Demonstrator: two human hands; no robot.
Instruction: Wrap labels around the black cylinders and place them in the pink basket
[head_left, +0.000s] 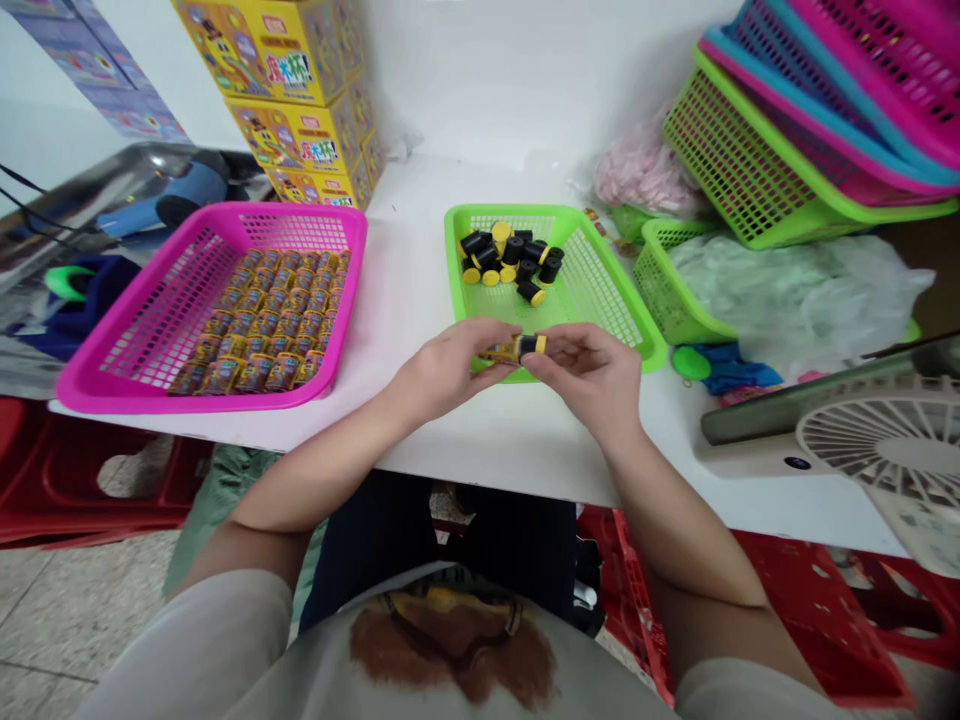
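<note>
My left hand [448, 368] and my right hand [592, 375] meet over the white table's [420, 300] front, just before the green basket [637, 340]. Between their fingertips they pinch a small black roll with a yellow end and a printed yellow wrapper [517, 348]. Both hands have closed fingers on it. Behind them, in the green basket, lies a heap of black rolls with yellow caps [510, 262]. To the left stands a pink basket [150, 340] filled with rows of wrapped rolls [262, 320].
Yellow printed boxes [300, 90] are stacked at the back. Stacked green, blue and pink baskets [810, 120] lean at the right, over a smaller green basket with clear plastic [787, 290]. A white fan [877, 450] sits at the front right. Red crates [75, 480] stand under the table.
</note>
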